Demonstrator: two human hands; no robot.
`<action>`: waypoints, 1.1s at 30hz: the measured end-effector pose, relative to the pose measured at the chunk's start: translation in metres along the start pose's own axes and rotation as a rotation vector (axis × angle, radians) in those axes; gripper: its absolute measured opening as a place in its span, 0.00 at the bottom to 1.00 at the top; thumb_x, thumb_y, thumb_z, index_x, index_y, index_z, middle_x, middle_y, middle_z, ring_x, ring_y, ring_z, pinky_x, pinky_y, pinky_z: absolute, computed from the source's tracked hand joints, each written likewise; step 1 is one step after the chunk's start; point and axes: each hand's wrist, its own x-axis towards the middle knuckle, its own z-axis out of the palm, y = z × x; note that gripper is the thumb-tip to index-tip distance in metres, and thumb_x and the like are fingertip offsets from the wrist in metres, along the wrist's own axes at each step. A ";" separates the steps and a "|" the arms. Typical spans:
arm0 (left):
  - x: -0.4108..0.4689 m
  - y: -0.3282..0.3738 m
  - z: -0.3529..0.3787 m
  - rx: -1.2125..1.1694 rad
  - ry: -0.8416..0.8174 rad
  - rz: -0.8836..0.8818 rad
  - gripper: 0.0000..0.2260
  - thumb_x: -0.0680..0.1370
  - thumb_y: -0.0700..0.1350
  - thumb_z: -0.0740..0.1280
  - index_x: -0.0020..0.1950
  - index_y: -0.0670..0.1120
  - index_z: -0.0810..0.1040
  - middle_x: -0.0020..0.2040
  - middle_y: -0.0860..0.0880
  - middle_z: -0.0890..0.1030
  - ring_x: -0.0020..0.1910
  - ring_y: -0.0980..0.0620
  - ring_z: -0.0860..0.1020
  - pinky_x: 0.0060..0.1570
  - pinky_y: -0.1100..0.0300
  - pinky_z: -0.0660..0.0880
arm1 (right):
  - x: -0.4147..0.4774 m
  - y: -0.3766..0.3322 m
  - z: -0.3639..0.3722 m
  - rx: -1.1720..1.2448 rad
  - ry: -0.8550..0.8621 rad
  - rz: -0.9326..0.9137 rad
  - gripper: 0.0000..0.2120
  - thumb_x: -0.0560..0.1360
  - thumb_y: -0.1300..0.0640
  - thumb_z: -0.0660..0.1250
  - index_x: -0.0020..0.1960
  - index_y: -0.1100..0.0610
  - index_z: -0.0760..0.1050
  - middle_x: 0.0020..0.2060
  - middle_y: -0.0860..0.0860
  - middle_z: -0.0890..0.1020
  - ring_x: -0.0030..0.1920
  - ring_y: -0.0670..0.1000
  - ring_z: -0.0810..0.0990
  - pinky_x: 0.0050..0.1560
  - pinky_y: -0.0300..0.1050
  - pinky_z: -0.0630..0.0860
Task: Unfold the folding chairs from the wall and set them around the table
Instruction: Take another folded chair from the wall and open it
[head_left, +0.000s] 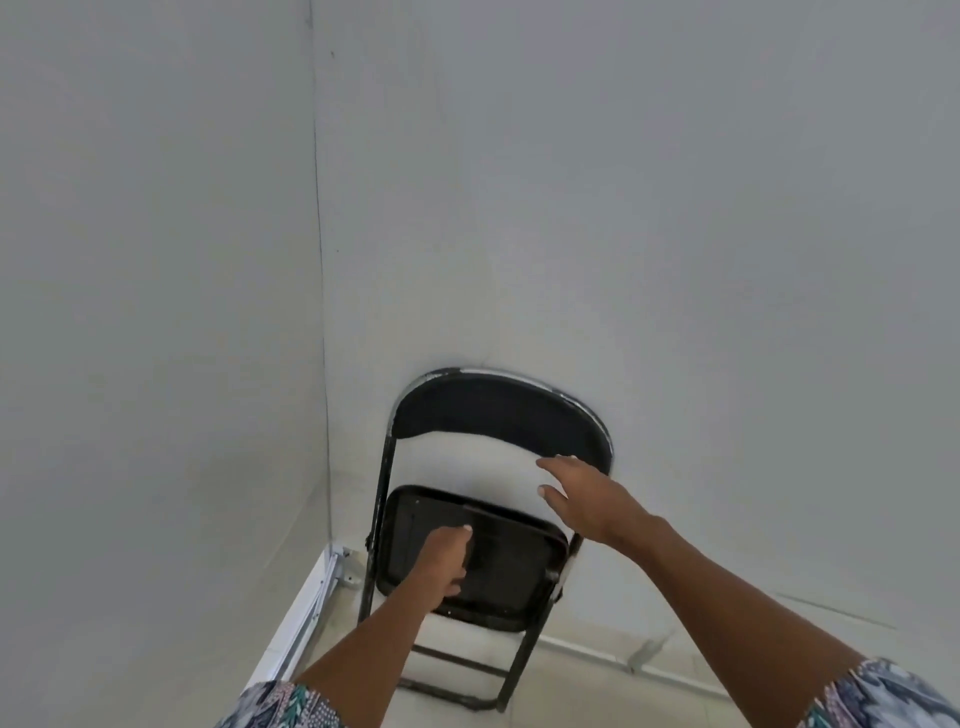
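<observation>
Head view: a black folding chair (498, 415) is being seen folded flat, leaned upright against the white wall (675, 208) close to the room's corner, with its feet set on the pale floor (571, 691). Its seat (514, 571) is being shown swung up against the frame, with the underside turned toward the camera. No table is being taken in by this view.

The seat's underside is being touched by the left hand (441, 564), whose fingers are being curled in against the panel just beside a bar that crosses it. Whether that bar or anything else is being gripped cannot be told.

The right hand (582, 501) is being held with its fingers spread and nearly straight, nothing being held in it. It is being reached toward the lower right edge of the padded backrest (467, 405), very near it or just touching it.

Both forearms are being stretched forward from patterned sleeves (883, 696) at the bottom corners of the view.
</observation>
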 end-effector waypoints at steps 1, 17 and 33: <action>0.010 0.001 0.001 -0.024 0.001 -0.023 0.10 0.83 0.52 0.60 0.59 0.47 0.70 0.55 0.44 0.74 0.52 0.44 0.75 0.52 0.51 0.73 | 0.014 0.001 -0.006 0.006 0.013 -0.026 0.23 0.83 0.48 0.56 0.77 0.50 0.61 0.76 0.51 0.64 0.78 0.52 0.58 0.74 0.53 0.63; 0.165 0.035 0.062 -0.706 0.359 -0.245 0.31 0.81 0.66 0.54 0.74 0.45 0.66 0.63 0.39 0.76 0.58 0.38 0.78 0.55 0.47 0.76 | 0.236 0.048 -0.030 -0.212 0.157 -0.857 0.21 0.81 0.57 0.61 0.73 0.57 0.69 0.72 0.56 0.70 0.74 0.56 0.67 0.68 0.52 0.72; 0.174 0.026 0.133 -0.945 0.717 -0.012 0.20 0.83 0.61 0.54 0.58 0.52 0.81 0.47 0.51 0.87 0.49 0.50 0.84 0.39 0.58 0.80 | 0.260 0.064 -0.006 -0.080 0.039 -1.143 0.25 0.77 0.51 0.63 0.73 0.54 0.69 0.77 0.64 0.59 0.77 0.63 0.57 0.76 0.57 0.59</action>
